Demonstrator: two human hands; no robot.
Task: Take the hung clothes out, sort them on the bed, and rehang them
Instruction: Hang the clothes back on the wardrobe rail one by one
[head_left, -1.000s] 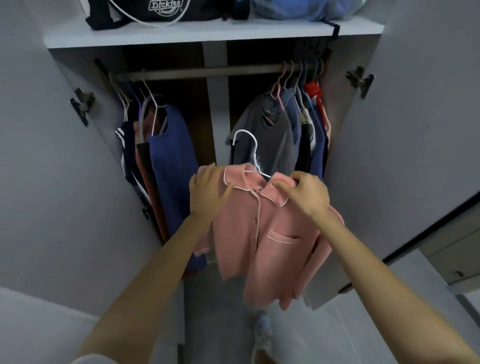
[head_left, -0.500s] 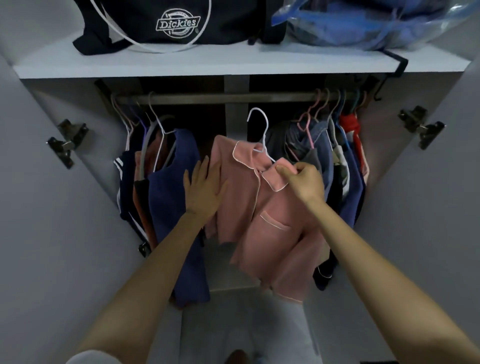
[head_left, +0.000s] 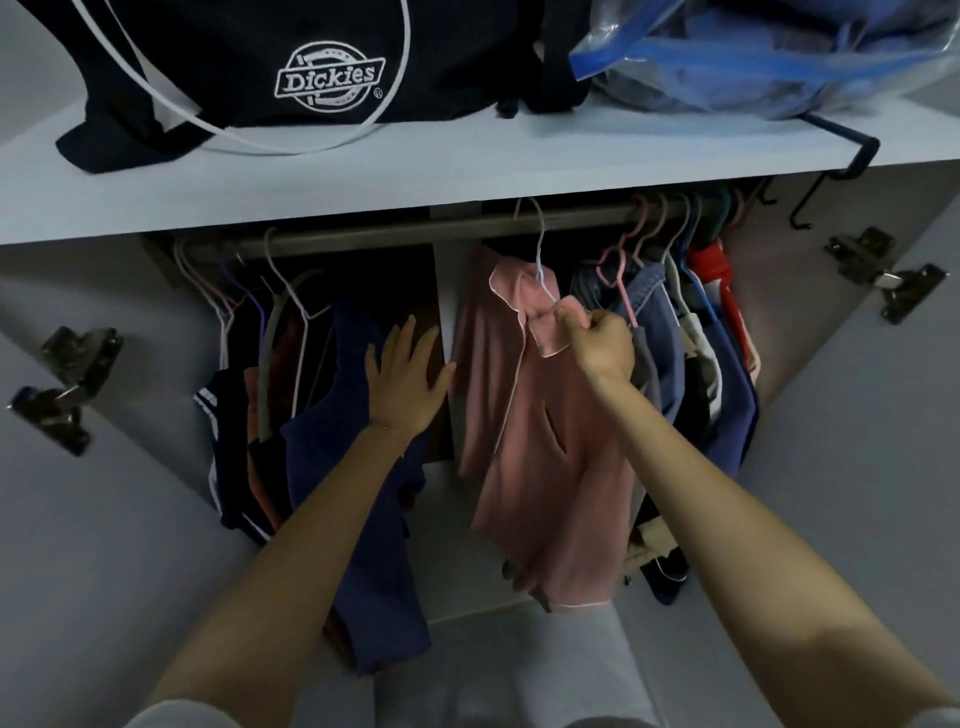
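Pink piped-collar shirt (head_left: 540, 467) hangs centre frame on a white wire hanger (head_left: 540, 249), long axis vertical, hook at the grey metal rail (head_left: 415, 231). Right hand (head_left: 602, 345) just below hook, fingers pinching collar and hanger neck; left hand (head_left: 405, 384) beside shirt, fingers spread, empty.

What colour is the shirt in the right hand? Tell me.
The shirt is pink with thin white piping, clearest in the head view.
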